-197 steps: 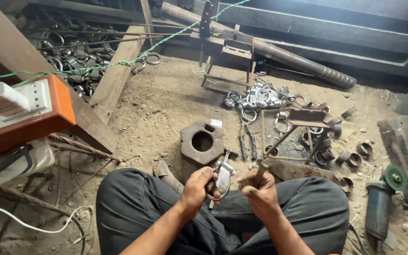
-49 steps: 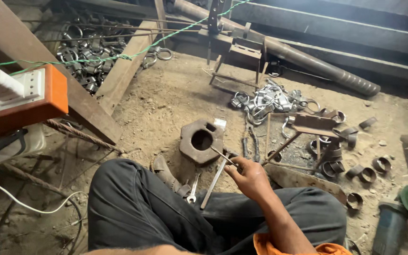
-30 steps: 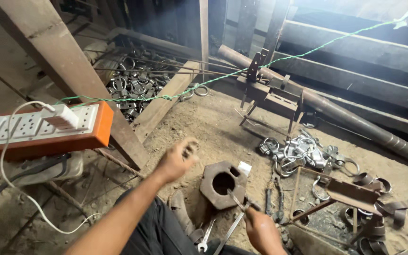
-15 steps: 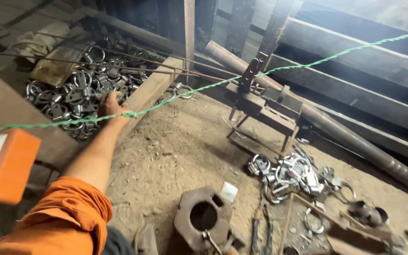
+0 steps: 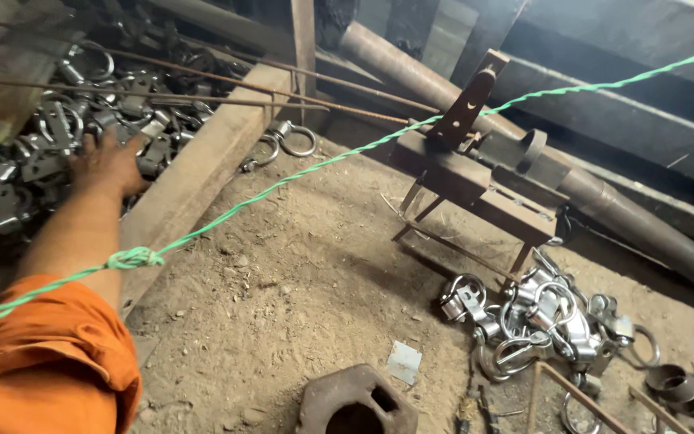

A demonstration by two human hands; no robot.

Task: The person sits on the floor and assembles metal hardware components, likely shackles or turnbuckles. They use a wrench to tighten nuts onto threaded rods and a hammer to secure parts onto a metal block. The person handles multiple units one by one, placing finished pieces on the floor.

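At lower centre, a small pale tag point(image 5: 404, 362) lies on the dirt floor point(image 5: 299, 265). The left hand point(image 5: 110, 165), arm outstretched, rests palm-down on the clamp pile point(image 5: 34, 161) at upper left; its grip can't be told.

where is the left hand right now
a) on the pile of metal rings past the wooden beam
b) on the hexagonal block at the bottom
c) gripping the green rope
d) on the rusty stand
a: the left hand lies on the pile of metal rings beyond the wooden beam, with the green rope crossing over the forearm untouched.
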